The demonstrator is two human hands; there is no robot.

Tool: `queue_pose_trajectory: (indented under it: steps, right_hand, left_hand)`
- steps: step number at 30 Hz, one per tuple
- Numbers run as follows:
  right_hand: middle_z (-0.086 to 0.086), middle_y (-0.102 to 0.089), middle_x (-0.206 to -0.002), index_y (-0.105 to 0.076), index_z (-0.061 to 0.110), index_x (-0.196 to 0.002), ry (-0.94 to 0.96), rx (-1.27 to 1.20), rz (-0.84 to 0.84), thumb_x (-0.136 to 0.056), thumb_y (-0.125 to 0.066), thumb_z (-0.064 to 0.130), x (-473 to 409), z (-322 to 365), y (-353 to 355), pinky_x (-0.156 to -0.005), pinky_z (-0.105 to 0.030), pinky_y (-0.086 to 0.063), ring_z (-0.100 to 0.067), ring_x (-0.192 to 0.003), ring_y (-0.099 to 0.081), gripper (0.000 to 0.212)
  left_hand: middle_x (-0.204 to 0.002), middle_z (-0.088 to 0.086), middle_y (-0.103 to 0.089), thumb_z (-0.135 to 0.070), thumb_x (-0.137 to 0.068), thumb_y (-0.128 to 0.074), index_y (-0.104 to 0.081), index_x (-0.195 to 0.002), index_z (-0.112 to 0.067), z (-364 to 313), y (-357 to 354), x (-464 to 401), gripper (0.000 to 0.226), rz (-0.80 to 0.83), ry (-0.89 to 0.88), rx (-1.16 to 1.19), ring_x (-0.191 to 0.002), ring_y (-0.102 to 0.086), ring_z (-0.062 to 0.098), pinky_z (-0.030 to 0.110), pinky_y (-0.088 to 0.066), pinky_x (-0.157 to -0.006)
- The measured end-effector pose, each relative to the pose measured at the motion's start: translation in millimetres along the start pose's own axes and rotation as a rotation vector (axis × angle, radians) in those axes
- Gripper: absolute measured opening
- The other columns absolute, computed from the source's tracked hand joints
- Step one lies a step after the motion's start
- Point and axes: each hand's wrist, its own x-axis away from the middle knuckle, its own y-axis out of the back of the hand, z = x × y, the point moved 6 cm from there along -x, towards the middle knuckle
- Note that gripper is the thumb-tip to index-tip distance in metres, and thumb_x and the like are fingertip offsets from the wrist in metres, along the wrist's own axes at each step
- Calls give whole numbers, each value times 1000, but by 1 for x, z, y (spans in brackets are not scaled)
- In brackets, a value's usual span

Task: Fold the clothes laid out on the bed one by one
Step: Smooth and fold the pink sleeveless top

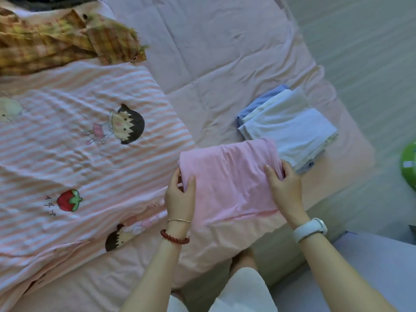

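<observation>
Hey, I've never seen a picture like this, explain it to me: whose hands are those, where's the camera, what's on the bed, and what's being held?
There is no machine here. The single picture comes from a camera worn on a person's head, looking down at their own hands. The left hand and right hand each grip a side of a pink garment, partly folded, lying on the bed. Beside it sits a stack of folded blue and white clothes. To the left lies a pink striped cartoon-print quilt, with a yellow plaid garment, still unfolded, beyond it.
</observation>
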Motion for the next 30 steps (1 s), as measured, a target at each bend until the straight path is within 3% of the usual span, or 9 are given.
queue_pose_trajectory:
  steps: [5,12,14,16,19,22,24,28,30]
  right_hand:
    - [13,-43,-60,-39,33,-64,110,137,46,-87,-62,17,-120,-5,84,-55,-7,-33,9,-58,-47,36]
    - [5,-45,-65,-43,19,-66,136,286,172,-89,-57,12,-259,-37,111,-60,-25,-25,-23,-72,-42,28]
    - [-7,-63,-92,-61,7,-94,77,303,196,-90,-52,6,-280,-53,110,-78,-24,-36,-28,-93,-53,11]
    - [-13,-59,-120,-57,3,-119,78,438,159,-90,-48,3,-289,-62,110,-99,-35,-34,-31,-116,-49,30]
    - [-17,-56,-126,-57,4,-122,481,722,59,-85,-51,5,-272,-49,98,-106,-54,-28,-36,-120,-48,38]
    - [-15,-51,-135,-58,14,-127,828,846,202,-84,-45,18,-238,-52,63,-102,-69,-17,-38,-128,-44,45]
    - [-13,-39,-146,-50,21,-135,800,937,357,-87,-38,30,-243,-70,45,-101,-71,-12,-41,-135,-32,50]
    - [5,12,-152,-11,39,-145,573,1010,529,-94,-39,44,-274,-117,33,-107,-64,-5,-26,-145,3,58]
    - [9,20,-151,-4,43,-144,530,1030,553,-94,-38,47,-279,-127,30,-109,-61,-4,-22,-145,9,61]
  left_hand:
    - [-96,2,-61,-5,-85,-62,-58,-118,-4,-32,-124,0,33,-82,63,145,-78,-53,-3,2,-39,-64]
    - [-109,6,-60,-3,-85,-62,-50,-121,-7,-35,-248,-12,39,-141,262,299,-88,-58,2,14,-44,-77]
    - [-120,6,-56,-7,-86,-60,-45,-127,-7,-30,-262,-17,44,-125,267,130,-106,-57,18,25,-42,-87]
    - [-135,10,-45,-9,-86,-57,-34,-138,-7,-28,-271,-23,57,-84,222,-75,-124,-43,25,29,-36,-97]
    - [-148,17,-26,-20,-83,-63,-18,-147,-10,-35,-269,-22,78,-108,127,-500,-136,-26,31,39,-23,-109]
    - [-148,22,-29,-41,-81,-61,-28,-145,-12,-58,-284,-15,78,-96,-309,-816,-136,-28,40,54,-22,-109]
    - [-150,20,-22,-60,-78,-47,-23,-146,-19,-53,-304,-17,83,67,-471,-932,-138,-18,42,54,-13,-111]
    - [-143,1,39,-79,-65,-46,23,-136,-43,-4,-318,-40,106,434,-384,-1087,-137,31,28,44,17,-110]
    - [-136,-4,48,-83,-63,-44,34,-127,-46,7,-315,-50,108,498,-389,-1169,-129,44,22,43,13,-111]
